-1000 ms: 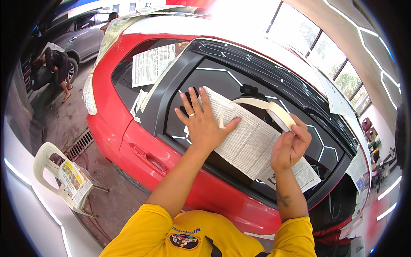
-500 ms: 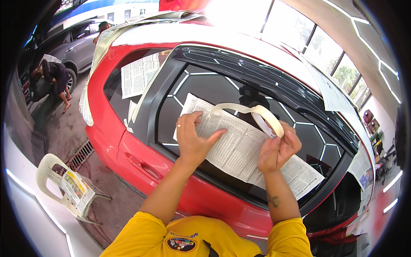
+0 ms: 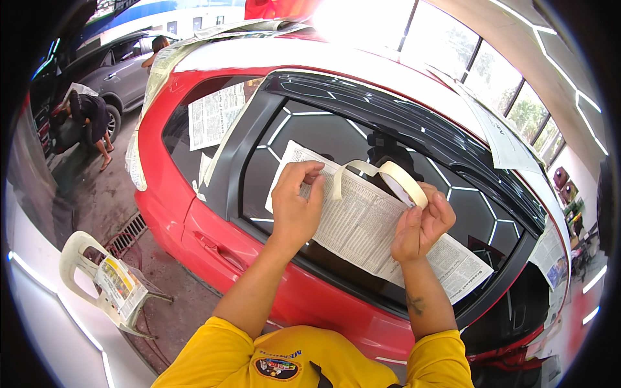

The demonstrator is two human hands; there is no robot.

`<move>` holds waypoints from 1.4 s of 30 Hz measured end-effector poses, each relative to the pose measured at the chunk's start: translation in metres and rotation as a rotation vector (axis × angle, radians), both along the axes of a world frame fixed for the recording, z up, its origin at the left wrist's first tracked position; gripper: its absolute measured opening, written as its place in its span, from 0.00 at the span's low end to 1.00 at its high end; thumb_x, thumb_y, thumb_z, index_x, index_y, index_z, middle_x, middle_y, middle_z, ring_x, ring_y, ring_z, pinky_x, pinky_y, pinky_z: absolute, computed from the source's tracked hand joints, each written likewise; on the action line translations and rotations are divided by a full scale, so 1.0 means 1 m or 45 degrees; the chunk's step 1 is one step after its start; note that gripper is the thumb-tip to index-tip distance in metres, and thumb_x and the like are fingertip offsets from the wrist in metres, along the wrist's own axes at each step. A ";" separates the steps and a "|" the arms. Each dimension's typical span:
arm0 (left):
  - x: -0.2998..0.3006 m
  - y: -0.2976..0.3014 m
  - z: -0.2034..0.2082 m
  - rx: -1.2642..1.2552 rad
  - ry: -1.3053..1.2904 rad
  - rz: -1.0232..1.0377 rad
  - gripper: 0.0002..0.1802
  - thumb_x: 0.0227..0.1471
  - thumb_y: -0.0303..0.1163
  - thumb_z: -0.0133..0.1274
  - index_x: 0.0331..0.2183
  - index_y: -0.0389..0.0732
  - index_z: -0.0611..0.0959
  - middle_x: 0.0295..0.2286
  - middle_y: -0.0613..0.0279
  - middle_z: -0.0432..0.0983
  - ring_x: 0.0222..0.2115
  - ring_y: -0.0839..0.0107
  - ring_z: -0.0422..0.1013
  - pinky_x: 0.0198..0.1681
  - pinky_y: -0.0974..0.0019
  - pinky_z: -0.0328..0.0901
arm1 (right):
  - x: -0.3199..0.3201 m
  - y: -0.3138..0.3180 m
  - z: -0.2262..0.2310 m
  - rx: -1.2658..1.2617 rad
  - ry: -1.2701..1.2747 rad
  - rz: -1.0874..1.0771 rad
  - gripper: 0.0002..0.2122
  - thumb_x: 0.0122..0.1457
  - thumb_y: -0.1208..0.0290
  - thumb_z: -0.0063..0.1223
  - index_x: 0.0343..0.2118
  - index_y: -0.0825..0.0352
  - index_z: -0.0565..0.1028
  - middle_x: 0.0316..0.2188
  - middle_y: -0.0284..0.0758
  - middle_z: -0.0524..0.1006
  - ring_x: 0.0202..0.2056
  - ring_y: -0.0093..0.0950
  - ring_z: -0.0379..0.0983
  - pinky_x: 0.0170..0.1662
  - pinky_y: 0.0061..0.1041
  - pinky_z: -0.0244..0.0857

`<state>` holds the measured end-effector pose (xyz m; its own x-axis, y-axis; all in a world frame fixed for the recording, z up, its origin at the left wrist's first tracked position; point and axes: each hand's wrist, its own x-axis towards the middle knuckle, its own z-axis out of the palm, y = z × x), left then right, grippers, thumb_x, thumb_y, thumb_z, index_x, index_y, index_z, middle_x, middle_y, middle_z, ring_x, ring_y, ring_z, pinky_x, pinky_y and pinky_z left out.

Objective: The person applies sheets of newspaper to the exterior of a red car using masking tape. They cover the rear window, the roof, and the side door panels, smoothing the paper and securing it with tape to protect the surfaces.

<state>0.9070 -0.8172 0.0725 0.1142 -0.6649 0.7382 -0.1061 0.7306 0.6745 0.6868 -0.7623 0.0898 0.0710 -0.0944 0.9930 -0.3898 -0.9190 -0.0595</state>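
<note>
My right hand [image 3: 420, 226] grips a roll of cream masking tape [image 3: 402, 183] between thumb and fingers, in front of the car's rear window [image 3: 317, 126]. A loose strip curls leftward off the roll, and its free end hangs over a long folded newspaper sheet [image 3: 352, 220]. That sheet slants across the dark glass; whether anything fastens it cannot be made out. My left hand [image 3: 299, 200] is over the sheet's left part, fingers curled and thumb slightly apart, with nothing visible between them. The tape's end hangs just right of it.
The red car [image 3: 213, 239] fills the middle, with newspaper [image 3: 217, 116] on its side window. A plastic chair [image 3: 81, 258] bearing newspaper stands at lower left, near a floor grate [image 3: 126, 234]. Beyond are a bent-over person [image 3: 90, 119] and a grey vehicle [image 3: 126, 77].
The thumb and fingers of my left hand have drawn closer together. The tape's free end has swung down and away from that hand. My right hand stays on the roll.
</note>
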 end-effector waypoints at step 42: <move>0.036 -0.053 0.036 0.445 0.339 -0.092 0.14 0.58 0.30 0.66 0.45 0.34 0.91 0.31 0.59 0.84 0.29 0.75 0.78 0.37 0.72 0.75 | -0.004 -0.001 -0.009 -0.009 -0.048 -0.196 0.28 0.72 0.76 0.40 0.72 0.62 0.47 0.48 0.48 0.76 0.51 0.36 0.73 0.63 0.50 0.63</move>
<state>0.9435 -0.8699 0.1085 0.2143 -0.8825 0.4187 0.1476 0.4529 0.8792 0.6830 -0.7631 0.0810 0.0192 -0.0943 0.9954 -0.5238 -0.8490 -0.0703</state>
